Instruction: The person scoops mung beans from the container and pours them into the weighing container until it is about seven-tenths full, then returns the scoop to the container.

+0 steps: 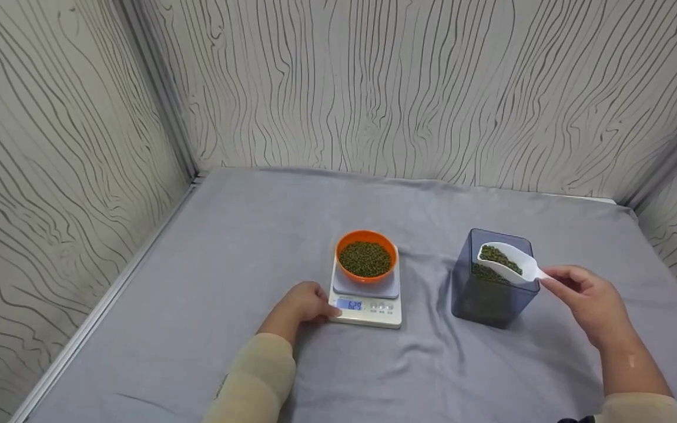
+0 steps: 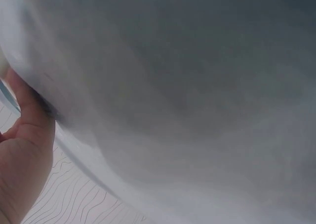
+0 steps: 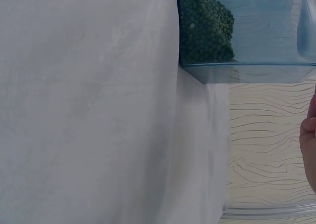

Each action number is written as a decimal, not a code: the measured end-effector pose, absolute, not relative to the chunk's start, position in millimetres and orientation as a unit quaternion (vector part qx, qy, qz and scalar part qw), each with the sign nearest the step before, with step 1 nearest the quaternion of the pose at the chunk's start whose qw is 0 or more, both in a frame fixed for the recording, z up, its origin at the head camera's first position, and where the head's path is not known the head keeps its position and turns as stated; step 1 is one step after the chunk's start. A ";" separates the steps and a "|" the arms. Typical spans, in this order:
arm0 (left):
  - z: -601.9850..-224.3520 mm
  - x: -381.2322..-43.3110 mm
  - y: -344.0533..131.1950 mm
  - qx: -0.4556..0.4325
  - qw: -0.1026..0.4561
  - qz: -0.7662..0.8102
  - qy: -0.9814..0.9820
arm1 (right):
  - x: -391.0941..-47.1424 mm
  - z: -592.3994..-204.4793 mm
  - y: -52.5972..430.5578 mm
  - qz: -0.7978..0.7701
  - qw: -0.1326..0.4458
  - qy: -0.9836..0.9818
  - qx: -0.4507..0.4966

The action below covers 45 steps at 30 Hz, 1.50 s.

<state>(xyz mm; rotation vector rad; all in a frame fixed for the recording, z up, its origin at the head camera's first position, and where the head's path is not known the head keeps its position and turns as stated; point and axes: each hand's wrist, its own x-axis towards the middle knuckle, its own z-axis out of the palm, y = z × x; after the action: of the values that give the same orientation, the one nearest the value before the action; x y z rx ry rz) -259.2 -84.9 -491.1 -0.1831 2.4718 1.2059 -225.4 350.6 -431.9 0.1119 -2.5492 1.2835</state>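
Note:
An orange bowl (image 1: 367, 280) filled with green mung beans (image 1: 365, 258) sits on a white digital kitchen scale (image 1: 368, 318) in the head view. My left hand (image 1: 304, 301) grips the scale's front left corner, thumb on top beside the lit display (image 1: 349, 305). To the right stands a see-through blue-grey container (image 1: 482, 305), partly filled with mung beans (image 3: 205, 28). My right hand (image 1: 600, 302) pinches the handle of a white scoop (image 1: 529, 271), which lies level over the container's opening with mung beans in it. The right wrist view shows only the edge of that hand.
A grey cloth (image 1: 268, 217) with creases covers the table. Wood-grain patterned panels (image 1: 350, 88) rise behind it and on both sides. A gap of cloth separates the scale from the container. The left wrist view is mostly blurred grey cloth (image 2: 173, 110).

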 end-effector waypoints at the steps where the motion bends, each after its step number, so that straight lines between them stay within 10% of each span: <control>1: -491.1 -259.0 -85.1 -0.064 0.191 0.432 0.879 | -226.3 -430.1 348.3 0.444 0.147 -0.883 0.040; 45: -490.8 -258.7 -84.7 -0.058 0.186 0.417 0.888 | -263.9 -366.6 166.0 0.138 0.219 -0.924 0.283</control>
<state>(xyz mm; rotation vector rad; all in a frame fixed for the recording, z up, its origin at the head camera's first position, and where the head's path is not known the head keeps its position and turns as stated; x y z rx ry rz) -258.7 -84.7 -490.8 -0.1634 2.5008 1.1747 -263.9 166.0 -366.6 0.7817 -2.5557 0.3809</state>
